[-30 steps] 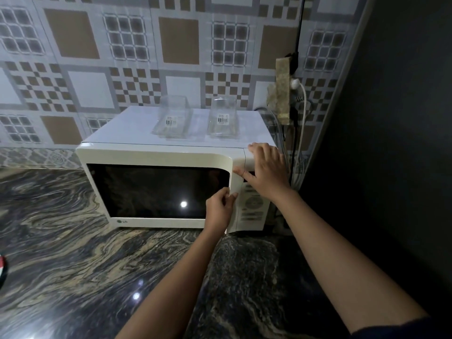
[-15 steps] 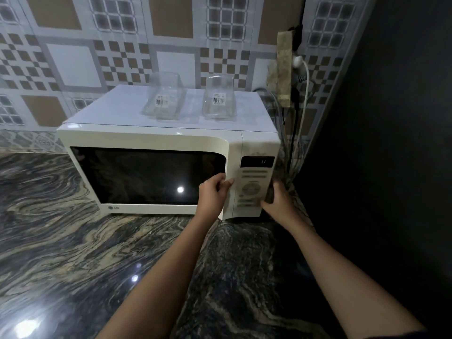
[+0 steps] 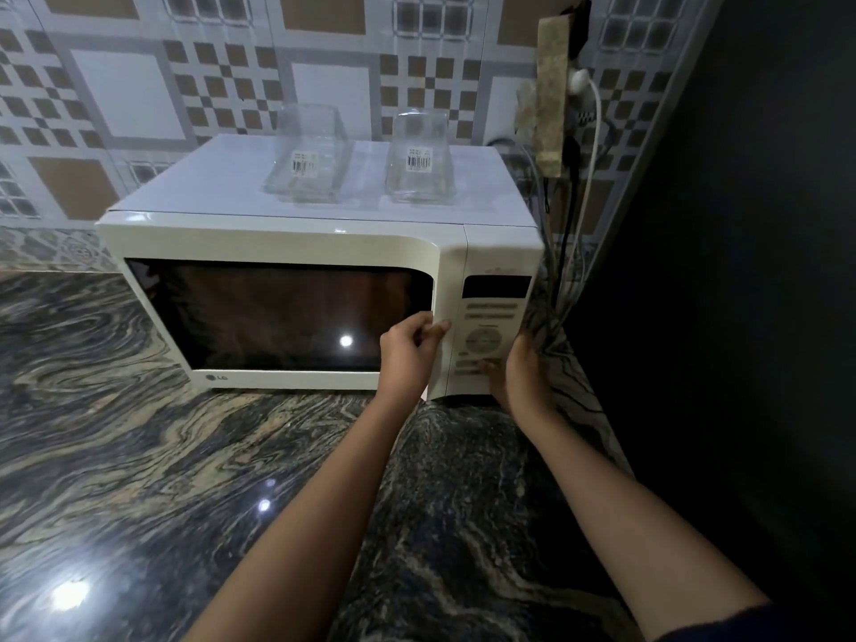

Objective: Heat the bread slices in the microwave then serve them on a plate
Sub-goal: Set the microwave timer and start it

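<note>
A white microwave (image 3: 287, 238) stands on the dark marble counter against the tiled wall, its door closed and its window dark. My left hand (image 3: 410, 349) curls around the right edge of the door. My right hand (image 3: 521, 373) holds the lower right corner of the microwave, thumb resting on the bottom buttons of the control panel (image 3: 486, 335). No bread or plate is in view.
Two clear glass containers (image 3: 308, 155) (image 3: 419, 157) with barcode labels rest on top of the microwave. Cables and a plug (image 3: 579, 81) hang at the wall right of it. A dark wall (image 3: 741, 271) closes the right side. Marble counter (image 3: 185, 456) spreads in front.
My right hand dropped from the top right corner of the microwave to its lower right corner, thumb now on the panel. My left hand stayed at the door edge. The display has gone blank.
</note>
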A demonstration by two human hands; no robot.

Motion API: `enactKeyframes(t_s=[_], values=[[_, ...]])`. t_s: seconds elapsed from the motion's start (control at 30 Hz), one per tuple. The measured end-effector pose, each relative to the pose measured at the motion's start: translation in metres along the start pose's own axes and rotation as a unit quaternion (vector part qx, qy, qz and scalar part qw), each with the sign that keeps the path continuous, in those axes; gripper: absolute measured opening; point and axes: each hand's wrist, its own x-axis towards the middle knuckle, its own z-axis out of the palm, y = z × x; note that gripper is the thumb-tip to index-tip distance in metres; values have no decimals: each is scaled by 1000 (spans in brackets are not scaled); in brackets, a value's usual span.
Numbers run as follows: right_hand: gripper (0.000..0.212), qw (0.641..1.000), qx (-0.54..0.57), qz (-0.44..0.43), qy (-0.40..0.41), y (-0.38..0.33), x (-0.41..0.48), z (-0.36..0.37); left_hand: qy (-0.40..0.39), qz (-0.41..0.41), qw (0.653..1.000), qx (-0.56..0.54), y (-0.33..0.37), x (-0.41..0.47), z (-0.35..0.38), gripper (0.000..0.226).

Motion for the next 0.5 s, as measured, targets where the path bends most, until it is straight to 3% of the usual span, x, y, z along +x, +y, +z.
enactKeyframes(t_s=[0.13,0.3,0.5], values=[[41,998,36,49,12,-14,-7,1,-9,-16,1000,8,3,0,-2,34],[50,999,37,35,-20,-22,-5,-13,-24,-16,999,22,12,-1,-6,39],[48,997,56,53,2,-29,-4,-11,-32,-18,998,46,20,-1,-9,40]])
